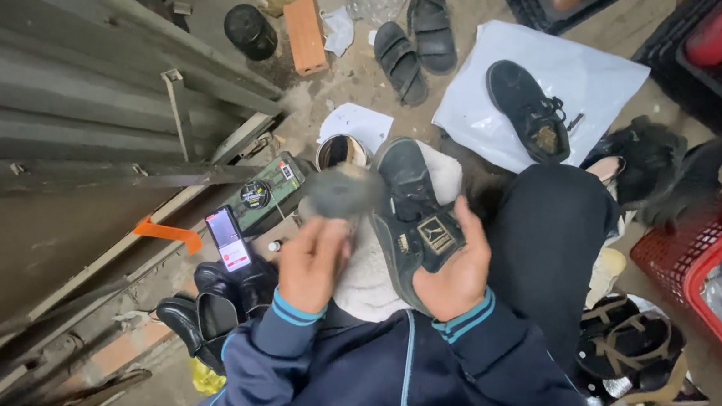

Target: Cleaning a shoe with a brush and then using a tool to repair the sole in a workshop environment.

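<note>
My right hand (459, 278) grips a black sneaker (413, 214) from below, its sole side against my palm and a square tan patch showing on its side. My left hand (313, 264) holds up a round dark grey object (344, 189), blurred by motion, right next to the sneaker's toe. A white cloth (367, 282) lies on my lap under both. An open round tin (341, 149) stands on the ground just beyond the blurred object. A second black sneaker (528, 110) rests on a white sheet (579, 74) farther away.
A grey metal shutter (71, 94) fills the left. A lit phone (228, 238) and a green box (266, 190) lie by my left knee, black shoes (215, 304) below them. Black sandals (418, 40), a brick (305, 34), a red basket (720, 266) and more footwear (638, 338) surround me.
</note>
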